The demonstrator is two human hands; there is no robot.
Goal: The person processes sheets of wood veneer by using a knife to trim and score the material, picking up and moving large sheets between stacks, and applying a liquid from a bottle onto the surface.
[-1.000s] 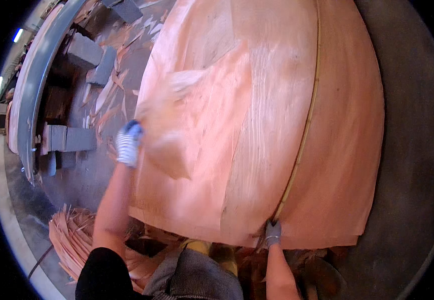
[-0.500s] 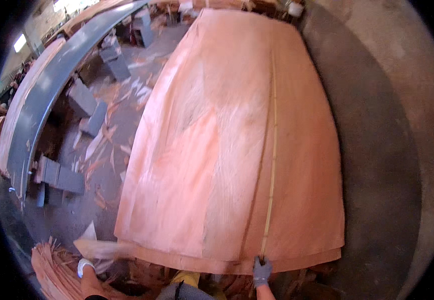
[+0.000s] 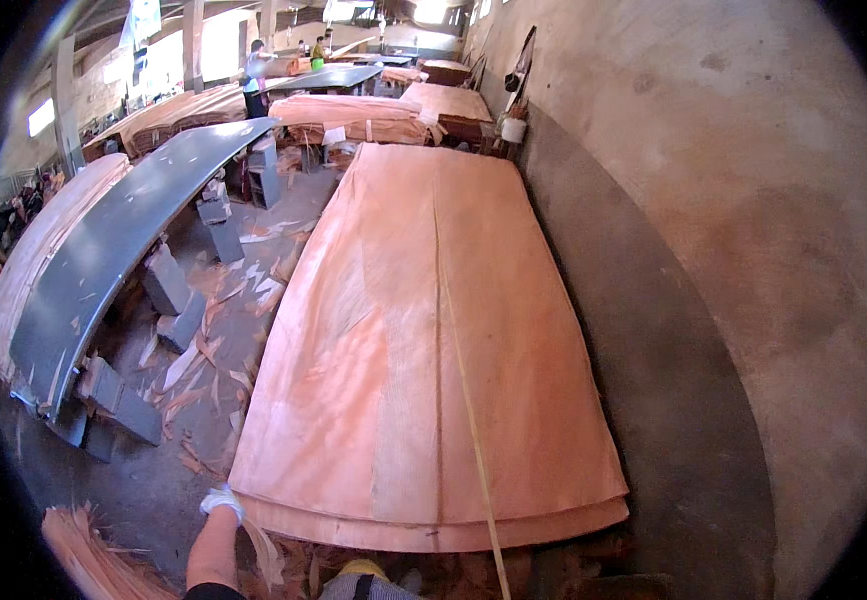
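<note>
A broad stack of thin, pinkish-orange wood veneer sheets [image 3: 344, 440] lies in front of me, its near edges slightly stepped. My left hand [image 3: 222, 502], in a white glove, is at the stack's near left corner; its fingers are too indistinct to show whether they grip the sheet. Just beside it, a loose veneer strip [image 3: 266, 555] hangs below the edge. A long, thin, yellowish stick [image 3: 474, 430] slants across the top sheet and runs past the near edge out of the picture. My right hand is out of view. A dark seam [image 3: 439, 400] runs lengthwise along the sheet.
To the left, a long dark panel [image 3: 144, 245] rests on grey blocks [image 3: 166, 280], with veneer scraps [image 3: 199, 360] on the floor. A bundle of strips [image 3: 84, 555] lies near left. A wall [image 3: 674, 330] borders the right. More stacks [image 3: 344, 112] and people [image 3: 256, 80] are farther back.
The view has tilted up, showing more of the room. My left hand has moved to the stack's corner. My right hand, earlier gripping the stick's near end, has left the picture; the stick slants more.
</note>
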